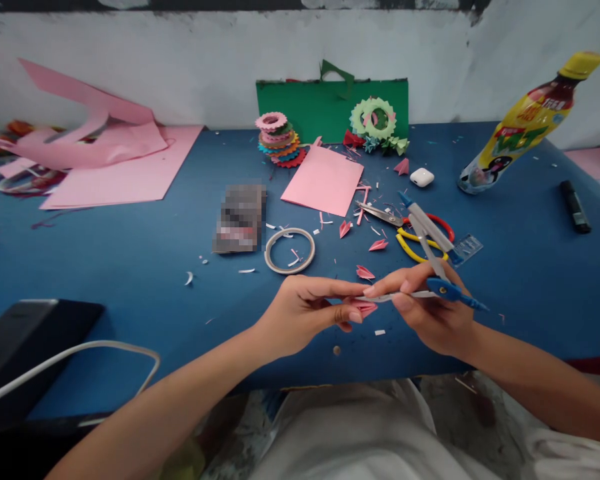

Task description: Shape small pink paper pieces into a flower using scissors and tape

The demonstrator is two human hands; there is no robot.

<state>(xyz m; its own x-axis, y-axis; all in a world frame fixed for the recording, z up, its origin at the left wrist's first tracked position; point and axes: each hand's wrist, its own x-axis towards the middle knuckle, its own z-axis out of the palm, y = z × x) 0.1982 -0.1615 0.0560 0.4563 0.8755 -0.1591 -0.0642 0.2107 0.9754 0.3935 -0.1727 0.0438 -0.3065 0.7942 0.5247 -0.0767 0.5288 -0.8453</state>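
Observation:
Close to the table's front edge, my left hand (310, 310) pinches a small folded pink paper piece (365, 307) between thumb and fingers. My right hand (437, 317) is closed around a blue and grey drawing compass (443, 289). One grey leg of the compass points left and reaches the pink piece, where the fingertips of both hands meet. Its other leg rises up and away over the scissors (400, 223), which have red and yellow handles. Just beyond my hands lie similar folded pink pieces (365, 272). A roll of narrow tape (290, 251) lies beyond my left hand.
A pink paper sheet (324, 180), a stack of coloured paper rings (281, 140) and a green board (305, 107) are at the back. A drink bottle (523, 127) stands right of a white earbud case (422, 177). A dark box (35, 333) with a white cable sits left.

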